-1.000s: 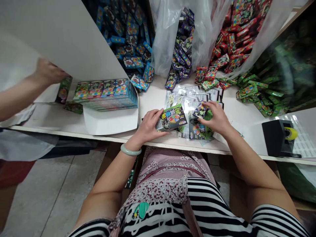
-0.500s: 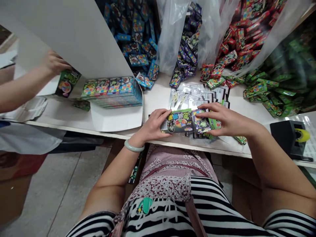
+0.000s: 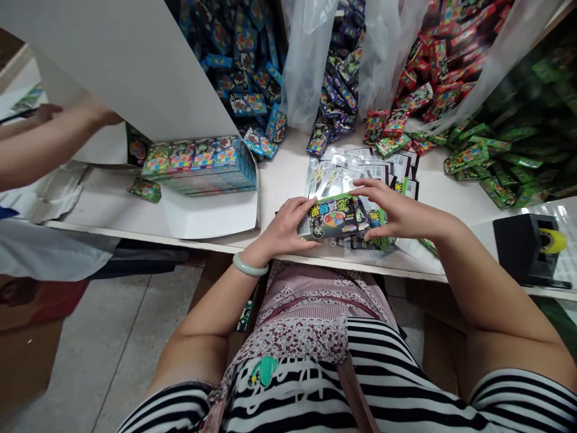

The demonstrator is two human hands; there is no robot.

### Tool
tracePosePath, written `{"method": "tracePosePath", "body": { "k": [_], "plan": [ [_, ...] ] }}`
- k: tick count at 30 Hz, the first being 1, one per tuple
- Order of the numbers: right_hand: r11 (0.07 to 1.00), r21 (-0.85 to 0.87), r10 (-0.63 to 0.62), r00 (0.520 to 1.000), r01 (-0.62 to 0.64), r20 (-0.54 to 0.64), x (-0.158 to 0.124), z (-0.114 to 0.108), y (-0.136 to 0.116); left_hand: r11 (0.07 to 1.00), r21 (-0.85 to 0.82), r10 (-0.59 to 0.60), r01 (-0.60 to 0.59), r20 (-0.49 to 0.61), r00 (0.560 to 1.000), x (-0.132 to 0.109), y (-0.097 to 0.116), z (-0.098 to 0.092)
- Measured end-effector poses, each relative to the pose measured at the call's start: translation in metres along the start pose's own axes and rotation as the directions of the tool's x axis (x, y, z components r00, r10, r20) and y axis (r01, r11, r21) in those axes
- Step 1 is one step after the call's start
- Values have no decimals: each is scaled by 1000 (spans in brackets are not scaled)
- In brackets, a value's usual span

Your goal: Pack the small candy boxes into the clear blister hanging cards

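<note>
White worktop (image 3: 283,174) under heaps of small candy cartons, two bare hands busy at its near edge.
From where I stand, the left hand (image 3: 286,225) pinches a flat black-and-green printed packet (image 3: 333,216) by its left end, at the centre of the frame; the right hand (image 3: 399,210) curves over its other end, thumb and fingers wide apart around a small purple-and-black carton (image 3: 362,218), whether gripping it I can't tell. Glossy printed sleeves (image 3: 336,171) lie just above; an open white cardboard tray (image 3: 205,219) sits left of centre, a black tape dispenser (image 3: 516,246) at the right edge.
</note>
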State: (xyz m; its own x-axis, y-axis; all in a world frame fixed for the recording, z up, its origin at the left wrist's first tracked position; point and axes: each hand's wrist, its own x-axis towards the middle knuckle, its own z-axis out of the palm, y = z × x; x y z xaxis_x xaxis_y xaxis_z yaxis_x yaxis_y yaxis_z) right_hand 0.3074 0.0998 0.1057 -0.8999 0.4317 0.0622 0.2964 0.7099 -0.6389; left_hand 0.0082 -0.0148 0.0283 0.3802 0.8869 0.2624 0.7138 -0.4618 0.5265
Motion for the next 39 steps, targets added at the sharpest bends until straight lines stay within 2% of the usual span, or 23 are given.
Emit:
{"method": "tracePosePath", "body": {
  "k": [4, 8, 10, 12, 13, 14, 16, 18, 19, 20, 22, 24, 26, 29, 32, 35, 39],
  "plan": [
    [997, 22, 74, 980, -71, -187, -2, 16, -11, 999, 29, -21, 23, -66, 998, -4, 0, 3],
    [988, 135, 103, 971, -75, -217, -2, 28, -16, 1000, -12, -12, 11, -114, 993, -4, -1, 6],
    [958, 271, 191, 916, -95, -353, 9, 29, -4, 998, -64, -8, -1, -149, 989, -6, -2, 5],
    [918, 380, 299, 822, -110, -485, 37, 31, 14, 989, -146, -5, -23, -189, 982, -11, -1, 2],
    [910, 399, 327, 791, -116, -517, 58, 34, 23, 981, -192, -7, -34, -208, 978, -14, 0, -1],
    [913, 391, 323, 799, -121, -508, 83, 38, 30, 970, -237, -12, -43, -225, 974, -17, 1, -3],
    [944, 299, 254, 879, -136, -403, 140, 52, 35, 952, -302, -34, -46, -252, 967, -23, 5, -6],
    [977, 121, 199, 949, -173, -246, 196, 69, 31, 950, -312, -61, -29, -274, 960, -28, 9, -9],
    [980, -10, 193, 959, -200, -206, 220, 78, 28, 952, -305, -73, -19, -286, 956, -31, 11, -10],
    [961, -122, 222, 958, -247, -183, 241, 87, 24, 955, -297, -82, -10, -298, 951, -33, 11, -11],
    [908, -238, 303, 932, -346, -199, 270, 102, 18, 956, -293, -100, 0, -325, 940, -36, 11, -13],
    [868, -243, 371, 891, -433, -263, 286, 111, 17, 954, -299, -117, 11, -338, 934, -38, 8, -13],
    [857, -214, 395, 864, -469, -312, 293, 114, 18, 956, -291, -130, 29, -332, 934, -39, 5, -13],
    [893, -152, 368, 881, -424, -297, 285, 104, 22, 966, -255, -122, 38, -323, 938, -40, 0, -14],
    [926, -33, 346, 883, -375, -318, 248, 78, 28, 975, -220, -107, 35, -325, 940, -43, -3, -18],
    [915, 196, 402, 848, -354, -345, 180, 44, 36, 981, -184, -124, 68, -314, 941, -46, -7, -21],
    [794, 511, 486, 848, -329, -210, 80, 9, 48, 987, -126, -129, 99, -255, 958, -44, -9, -22]
  ]
}}
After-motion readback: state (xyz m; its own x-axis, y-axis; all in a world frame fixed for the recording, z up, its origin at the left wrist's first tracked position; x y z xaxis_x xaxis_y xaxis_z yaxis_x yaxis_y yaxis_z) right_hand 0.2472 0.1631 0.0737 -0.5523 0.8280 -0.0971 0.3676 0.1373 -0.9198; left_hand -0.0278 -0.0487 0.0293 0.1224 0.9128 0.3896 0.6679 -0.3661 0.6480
